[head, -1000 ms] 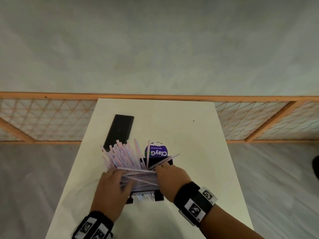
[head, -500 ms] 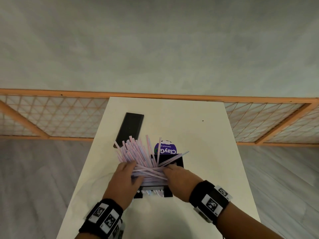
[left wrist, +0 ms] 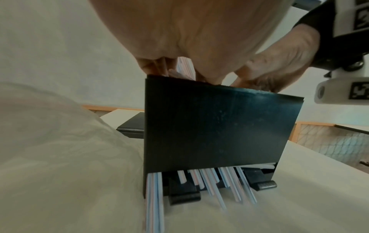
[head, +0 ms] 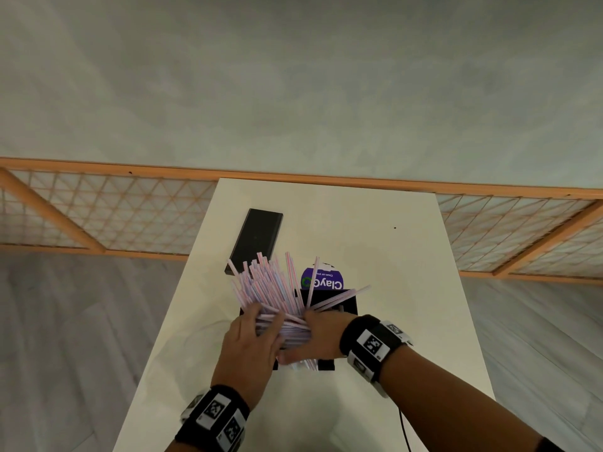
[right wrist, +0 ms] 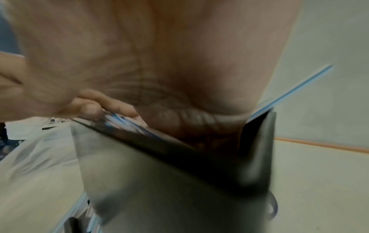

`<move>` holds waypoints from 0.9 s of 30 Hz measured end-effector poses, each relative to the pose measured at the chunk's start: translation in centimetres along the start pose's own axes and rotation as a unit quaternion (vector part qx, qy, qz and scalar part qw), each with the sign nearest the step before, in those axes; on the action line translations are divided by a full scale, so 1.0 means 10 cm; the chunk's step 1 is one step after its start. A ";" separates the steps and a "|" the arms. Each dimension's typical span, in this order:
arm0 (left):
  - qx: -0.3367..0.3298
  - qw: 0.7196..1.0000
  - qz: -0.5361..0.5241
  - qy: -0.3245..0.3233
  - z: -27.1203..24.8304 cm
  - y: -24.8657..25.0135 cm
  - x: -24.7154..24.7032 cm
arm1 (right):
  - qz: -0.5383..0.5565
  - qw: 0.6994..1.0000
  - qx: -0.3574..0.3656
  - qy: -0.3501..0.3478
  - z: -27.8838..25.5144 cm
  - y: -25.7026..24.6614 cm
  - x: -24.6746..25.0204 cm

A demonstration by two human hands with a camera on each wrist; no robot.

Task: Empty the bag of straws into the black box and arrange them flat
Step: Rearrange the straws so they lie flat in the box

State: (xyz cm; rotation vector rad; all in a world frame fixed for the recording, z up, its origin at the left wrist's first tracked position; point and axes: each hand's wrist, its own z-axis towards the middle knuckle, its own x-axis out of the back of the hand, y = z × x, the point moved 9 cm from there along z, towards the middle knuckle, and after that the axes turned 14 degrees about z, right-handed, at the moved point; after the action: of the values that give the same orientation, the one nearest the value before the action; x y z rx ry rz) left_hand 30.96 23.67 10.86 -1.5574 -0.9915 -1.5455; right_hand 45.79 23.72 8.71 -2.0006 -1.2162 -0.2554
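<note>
Several pink-and-blue striped straws (head: 277, 288) fan up and away out of the black box (head: 347, 305) in the middle of the white table (head: 375, 256). My left hand (head: 257, 324) lies on the near part of the bundle with its fingers stretched over it. My right hand (head: 315, 324) grips the straws from the right, fingers curled on top and thumb underneath. In the left wrist view, straw ends (left wrist: 154, 205) poke out under the box's front wall (left wrist: 209, 126). The clear plastic bag (left wrist: 49, 141) lies crumpled to the left of the box.
A black lid (head: 256, 241) lies on the table beyond the straws, to the left. A purple ClayGo label (head: 323, 282) shows just behind the box. An orange-framed lattice railing (head: 114, 216) runs behind the table. A thin black cable (head: 403, 429) hangs at the near edge.
Both hands have closed in over the bundle, the left sliding forward onto the straws. The straws stand more gathered. My head has shifted, so the table sits more to the right.
</note>
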 end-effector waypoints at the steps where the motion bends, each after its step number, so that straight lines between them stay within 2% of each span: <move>1: 0.006 1.000 0.014 0.000 -0.01 0.00 0.01 | -0.011 1.000 -0.003 -0.005 0.03 0.01 0.01; 8: -0.035 0.998 0.060 -0.002 0.00 0.07 0.01 | -0.031 0.999 0.032 -0.021 0.13 -0.06 0.14; 15: -0.046 0.997 0.056 0.023 -0.03 0.07 0.01 | -0.023 0.998 0.008 -0.050 0.08 0.04 0.12; 24: -0.016 0.997 0.005 0.074 0.02 -0.10 0.14 | -0.044 0.991 0.115 0.051 -0.12 -0.26 0.48; 27: -0.014 0.997 0.000 0.070 0.04 -0.13 0.08 | -0.033 0.986 0.138 0.083 -0.16 -0.31 0.54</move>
State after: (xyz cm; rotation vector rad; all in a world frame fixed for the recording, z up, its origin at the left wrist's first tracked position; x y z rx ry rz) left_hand 29.95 24.61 11.64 -1.4465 -0.8953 -1.6502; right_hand 46.37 26.99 14.20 -1.6697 -1.1455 -0.2648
